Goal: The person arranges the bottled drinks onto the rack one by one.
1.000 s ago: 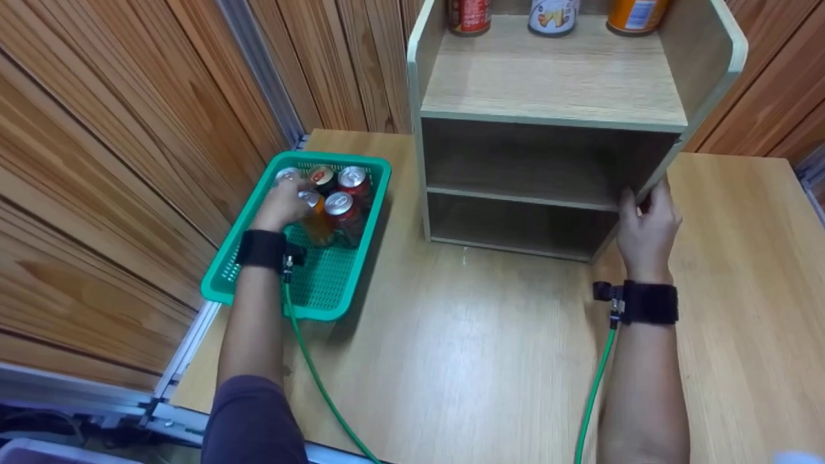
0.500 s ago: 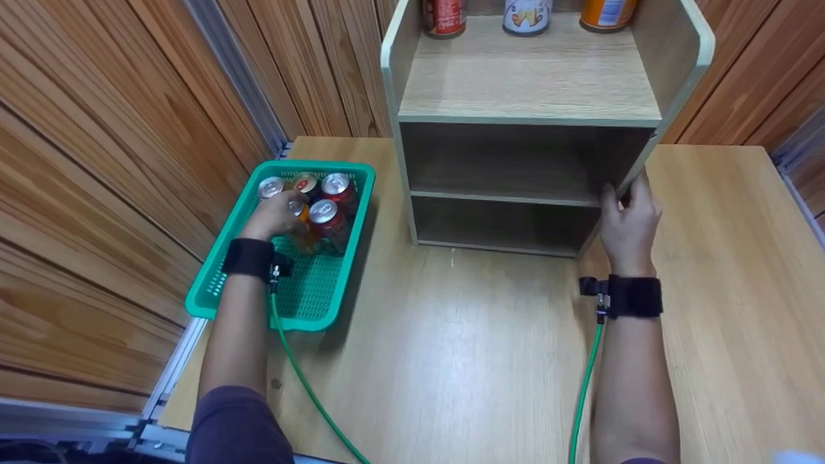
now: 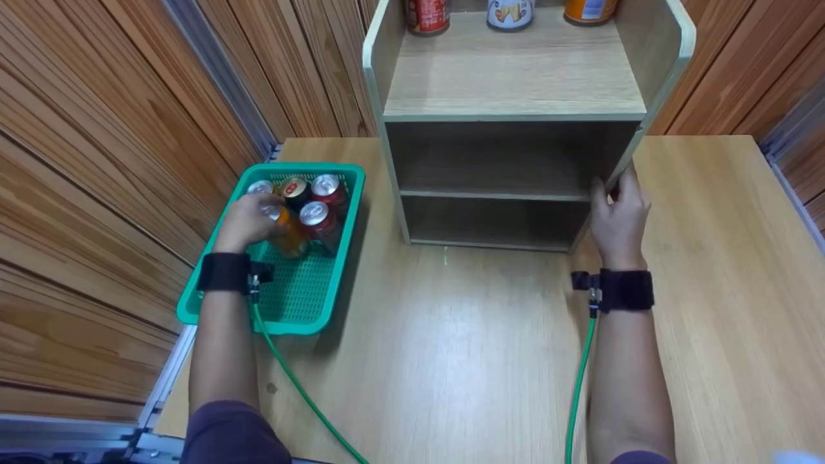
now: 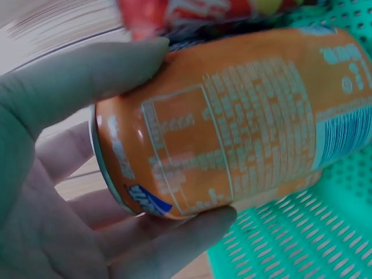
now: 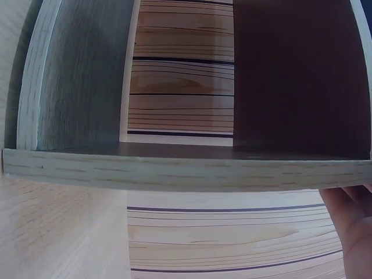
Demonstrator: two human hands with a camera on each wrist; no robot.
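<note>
Your left hand (image 3: 248, 220) is wrapped around the orange can (image 4: 232, 128), fingers and thumb curled on its body, inside the green basket (image 3: 213, 299) at the table's (image 3: 451, 361) left edge. From the head view your hand hides most of that can. 4 other cans (image 3: 312, 196) stand just beside it; their labels are too small to read. Your right hand (image 3: 617, 216) grips the shelf unit's (image 3: 515, 90) right side panel; fingertips hidden behind the panel edge. 3 cans on top of the unit (image 3: 509, 13) are cut off by the frame. The right wrist view shows only fingertips (image 5: 351, 226) at the corner.
</note>
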